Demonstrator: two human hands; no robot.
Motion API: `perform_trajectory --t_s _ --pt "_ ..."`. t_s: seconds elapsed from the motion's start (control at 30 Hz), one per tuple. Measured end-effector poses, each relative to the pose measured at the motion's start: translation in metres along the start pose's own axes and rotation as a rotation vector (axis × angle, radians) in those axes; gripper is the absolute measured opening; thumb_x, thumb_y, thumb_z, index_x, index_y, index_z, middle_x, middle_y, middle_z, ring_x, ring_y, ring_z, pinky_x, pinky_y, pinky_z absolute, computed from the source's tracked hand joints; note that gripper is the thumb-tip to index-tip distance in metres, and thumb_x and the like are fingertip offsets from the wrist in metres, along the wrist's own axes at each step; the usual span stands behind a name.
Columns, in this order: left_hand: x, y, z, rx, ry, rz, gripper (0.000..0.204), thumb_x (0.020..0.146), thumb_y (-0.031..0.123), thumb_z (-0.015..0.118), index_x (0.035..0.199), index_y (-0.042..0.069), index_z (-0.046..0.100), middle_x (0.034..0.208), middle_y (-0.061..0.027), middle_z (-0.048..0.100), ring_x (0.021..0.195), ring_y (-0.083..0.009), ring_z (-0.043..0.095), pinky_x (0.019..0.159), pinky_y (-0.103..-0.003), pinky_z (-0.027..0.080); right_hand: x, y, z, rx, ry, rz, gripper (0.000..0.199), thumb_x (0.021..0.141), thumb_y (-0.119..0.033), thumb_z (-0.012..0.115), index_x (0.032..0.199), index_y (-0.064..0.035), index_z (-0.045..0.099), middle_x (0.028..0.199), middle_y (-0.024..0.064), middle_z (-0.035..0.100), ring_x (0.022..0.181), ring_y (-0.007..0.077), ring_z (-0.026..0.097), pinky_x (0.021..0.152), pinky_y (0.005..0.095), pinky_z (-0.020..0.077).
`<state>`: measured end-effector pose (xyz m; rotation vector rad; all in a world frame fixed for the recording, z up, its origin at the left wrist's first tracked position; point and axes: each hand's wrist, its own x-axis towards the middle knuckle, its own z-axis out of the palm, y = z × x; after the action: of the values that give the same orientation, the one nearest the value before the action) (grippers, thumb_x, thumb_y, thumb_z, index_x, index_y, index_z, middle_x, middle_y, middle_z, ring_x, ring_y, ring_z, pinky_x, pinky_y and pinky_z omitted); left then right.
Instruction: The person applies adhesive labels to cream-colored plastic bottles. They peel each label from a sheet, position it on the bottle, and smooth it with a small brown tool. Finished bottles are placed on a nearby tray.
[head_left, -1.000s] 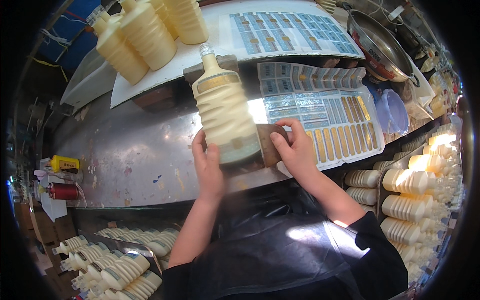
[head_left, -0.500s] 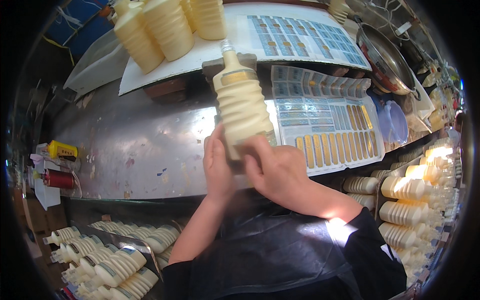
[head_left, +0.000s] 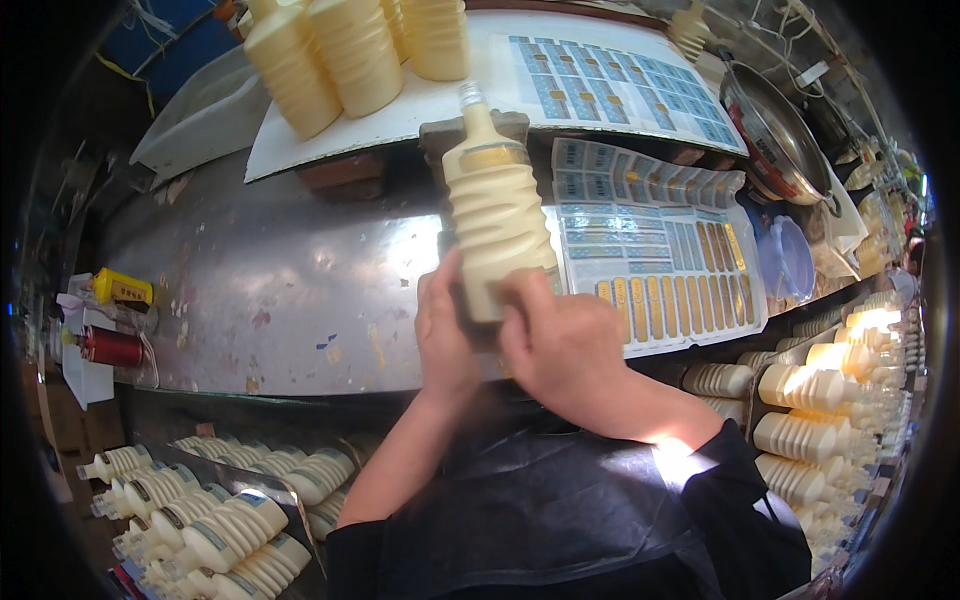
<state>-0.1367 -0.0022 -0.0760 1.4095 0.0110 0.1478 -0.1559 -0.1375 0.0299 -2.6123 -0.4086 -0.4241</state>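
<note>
A cream, wavy-ribbed bottle [head_left: 498, 215] with a clear neck lies tilted on a dark rest [head_left: 512, 124], its neck pointing away from me. A gold band crosses its shoulder, and part of a label shows near its lower end. Along the left side of its base, my left hand [head_left: 443, 335] steadies it with the fingers lengthwise. My right hand [head_left: 570, 340] is curled, its fingers pressed on the bottle's lower front; the fingertips are slightly blurred. To the right lie sheets of gold strip labels [head_left: 680, 305] and blue-grey labels [head_left: 615, 230].
Several cream bottles [head_left: 355, 60] stand upright on a white board [head_left: 285, 150] at the back. Rows of bottles lie in racks at lower left [head_left: 235, 530] and right [head_left: 800, 435]. A pan [head_left: 780, 130] and purple cup [head_left: 785, 255] sit at right; a red spool [head_left: 112, 345] is left.
The view has shifted slightly, so the bottle and board appear a little farther right. My right fingers have moved slightly on the bottle's lower front; my left hand keeps its hold.
</note>
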Motion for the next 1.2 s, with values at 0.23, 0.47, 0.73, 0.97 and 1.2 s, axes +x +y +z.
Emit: perform_trajectory --t_s 0.23,0.47,0.73,0.97,1.2 --pt "0.001 0.007 0.007 -0.206 -0.036 -0.010 0.064 0.109 0.045 0.045 0.149 -0.004 0.041 0.137 -0.0119 0.051 0.129 -0.0218 0.046 0.116 -0.038 0.033 -0.001 0.017 -0.008 0.006 -0.069 0.138 0.019 0.092 -0.017 0.066 0.109 -0.0108 0.059 0.060 0.0127 0.064 0.055 0.0332 0.066 0.055 0.0463 0.0508" --pt "0.001 -0.007 0.013 0.228 0.006 0.026 0.065 0.104 0.031 0.058 0.151 -0.003 0.030 0.149 -0.0169 0.040 0.138 -0.0253 0.039 0.118 -0.038 0.029 -0.036 0.073 0.019 0.415 0.028 0.449 0.024 0.096 -0.024 0.063 0.116 -0.0107 0.059 0.064 0.0147 0.065 0.060 0.0377 0.066 0.059 0.0470 0.0486" --pt "0.000 -0.008 0.011 -0.050 -0.010 0.014 0.050 0.110 0.021 0.043 0.153 -0.001 0.031 0.151 -0.0152 0.042 0.138 -0.0223 0.042 0.118 -0.037 0.032 -0.039 0.097 0.024 0.537 0.090 0.519 0.025 0.097 -0.020 0.062 0.118 -0.0073 0.059 0.063 0.0073 0.058 0.056 0.0190 0.054 0.056 0.0345 0.0406" --pt "0.002 -0.004 0.009 -0.238 0.010 -0.072 0.049 0.111 0.025 0.043 0.150 -0.003 0.037 0.148 -0.0159 0.046 0.136 -0.0244 0.046 0.115 -0.038 0.037 -0.014 0.021 0.014 0.364 -0.023 0.033 0.018 0.096 -0.020 0.060 0.110 -0.0117 0.054 0.066 0.0160 0.066 0.061 0.0385 0.067 0.057 0.0506 0.0521" --pt "0.001 0.003 0.006 0.067 0.018 -0.024 0.049 0.108 0.024 0.052 0.149 0.000 0.038 0.139 -0.0116 0.051 0.126 -0.0204 0.050 0.112 -0.036 0.038 -0.026 0.060 0.014 0.279 0.034 0.252 0.020 0.096 -0.019 0.062 0.113 -0.0090 0.060 0.059 0.0129 0.062 0.054 0.0317 0.064 0.053 0.0438 0.0471"
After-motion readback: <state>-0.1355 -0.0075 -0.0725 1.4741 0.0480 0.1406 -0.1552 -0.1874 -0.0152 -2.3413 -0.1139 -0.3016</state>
